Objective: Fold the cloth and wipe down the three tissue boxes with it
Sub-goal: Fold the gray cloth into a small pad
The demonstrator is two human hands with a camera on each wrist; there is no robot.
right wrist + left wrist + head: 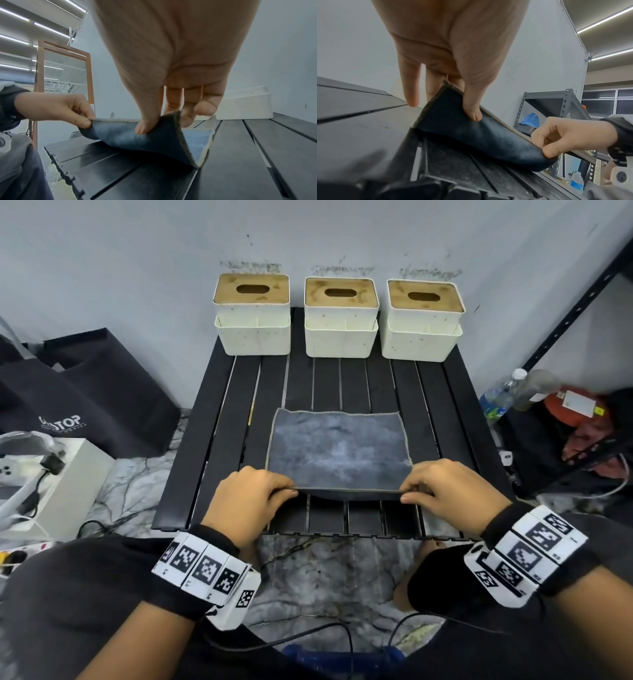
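Grey cloth [337, 451] lies flat, near corners lifted, pinched by left grip [248, 498] and right grip [452, 491].

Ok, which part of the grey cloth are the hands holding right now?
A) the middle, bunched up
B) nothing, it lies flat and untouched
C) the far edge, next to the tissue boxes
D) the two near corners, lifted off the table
D: the left hand and right hand each pinch a near corner of the grey cloth, raising that edge off the black slatted table.

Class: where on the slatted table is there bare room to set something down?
Bare slats lie between the cloth and the tissue boxes, and beside the cloth's left and right edges. It is crowded at the near edge, where left hand and right hand pinch the cloth.
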